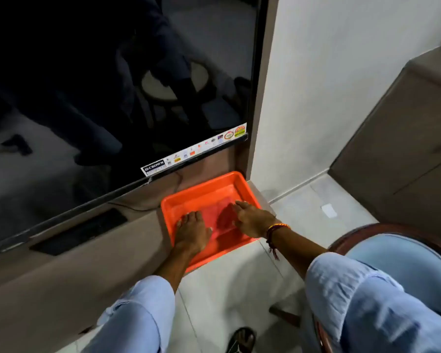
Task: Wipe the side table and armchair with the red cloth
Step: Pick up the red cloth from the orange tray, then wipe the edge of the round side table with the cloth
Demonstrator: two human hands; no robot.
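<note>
The red cloth (223, 221) lies spread on the bottom of an orange plastic tray (201, 191), which sits on the low ledge under a TV. My left hand (191, 231) rests flat in the tray's left half, fingers stretched over the cloth's edge. My right hand (252, 220), a thread band on its wrist, lies flat on the cloth's right side with fingers extended. Neither hand has closed around the cloth. The armchair (402, 256), with a blue seat cushion and a dark wooden frame, is at the lower right behind my right arm.
A large dark TV screen (112, 98) leans just behind the tray and reflects a round table. A grey wall corner (262, 123) stands right of the tray, with a brown cabinet (405, 149) further right. Pale floor tiles (303, 220) and a sandal (242, 340) lie below.
</note>
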